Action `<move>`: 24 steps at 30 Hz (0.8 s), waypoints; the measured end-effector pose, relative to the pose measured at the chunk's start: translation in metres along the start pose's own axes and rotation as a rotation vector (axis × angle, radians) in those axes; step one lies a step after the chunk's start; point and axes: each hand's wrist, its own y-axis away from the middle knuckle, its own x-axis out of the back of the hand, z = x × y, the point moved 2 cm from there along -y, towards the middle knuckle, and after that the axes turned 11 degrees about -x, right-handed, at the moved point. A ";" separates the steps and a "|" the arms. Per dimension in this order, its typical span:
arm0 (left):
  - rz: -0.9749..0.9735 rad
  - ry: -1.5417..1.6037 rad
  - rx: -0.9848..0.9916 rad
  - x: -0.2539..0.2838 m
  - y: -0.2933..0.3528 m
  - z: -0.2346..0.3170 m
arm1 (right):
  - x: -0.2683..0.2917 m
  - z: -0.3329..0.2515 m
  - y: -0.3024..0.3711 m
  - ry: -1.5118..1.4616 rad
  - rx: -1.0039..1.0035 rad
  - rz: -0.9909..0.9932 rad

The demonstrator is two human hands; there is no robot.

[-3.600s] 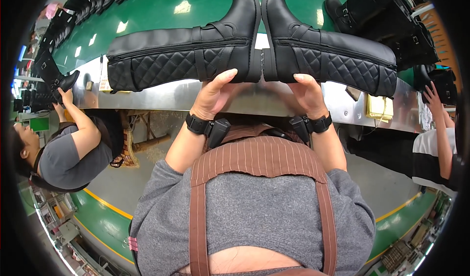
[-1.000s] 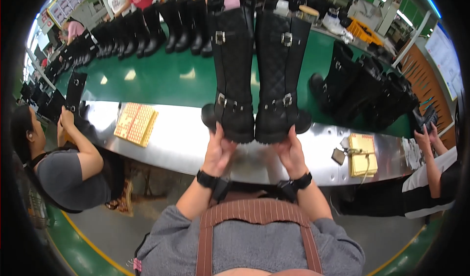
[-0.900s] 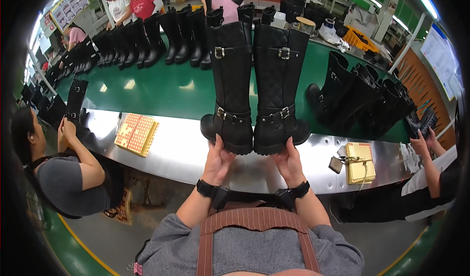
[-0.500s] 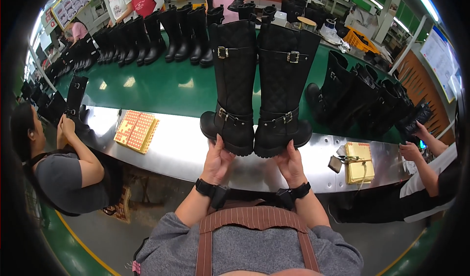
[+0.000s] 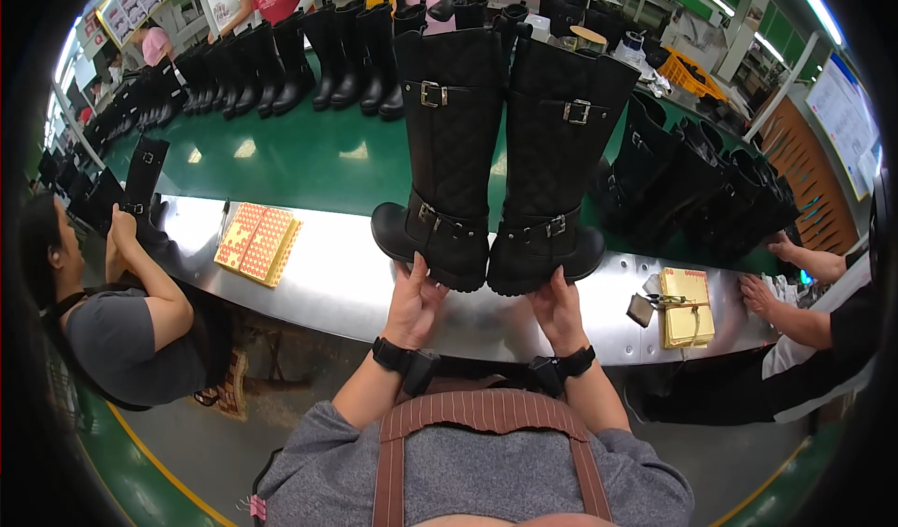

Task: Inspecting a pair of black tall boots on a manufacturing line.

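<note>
Two tall black boots with quilted shafts and silver buckles are held upright in front of me, heels toward each other and toes pointing outward. My left hand point(image 5: 416, 298) grips the left boot point(image 5: 447, 153) low at its sole and heel, thumb on the near side. In the same way my right hand point(image 5: 558, 309) holds the right boot point(image 5: 554, 167), its fingers partly hidden under the sole. The shafts lean apart slightly at the top right. Both boots are above the metal edge of the bench point(image 5: 346, 265).
A bundle of yellow-and-red patterned cards point(image 5: 257, 244) lies left on the metal strip, a yellow paper stack point(image 5: 687, 312) right. Black boots point(image 5: 281, 69) line the green surface point(image 5: 299, 158); more boots point(image 5: 697, 186) stand right. Co-workers are at both sides point(image 5: 122, 331) and across.
The right boot has tilted its top to the right, and both boots have come up slightly. At right, the co-worker's hands have let go of a black boot and now rest lower.
</note>
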 end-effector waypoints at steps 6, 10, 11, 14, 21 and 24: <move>0.049 -0.050 -0.017 0.002 -0.001 -0.002 | 0.006 0.004 -0.003 0.007 0.012 0.035; 0.062 -0.055 -0.026 0.006 0.000 -0.003 | 0.023 0.008 -0.007 -0.006 -0.031 0.016; 0.061 -0.071 -0.026 0.004 -0.002 0.000 | 0.018 0.007 -0.008 -0.005 -0.057 0.029; 0.067 -0.074 -0.046 -0.005 -0.001 0.001 | 0.009 0.003 -0.009 -0.019 -0.022 0.011; 0.102 -0.121 -0.062 -0.006 0.000 -0.003 | 0.025 0.008 -0.011 -0.012 -0.018 0.075; 0.169 -0.131 -0.060 0.002 0.003 0.002 | 0.034 0.001 -0.006 -0.024 -0.069 0.033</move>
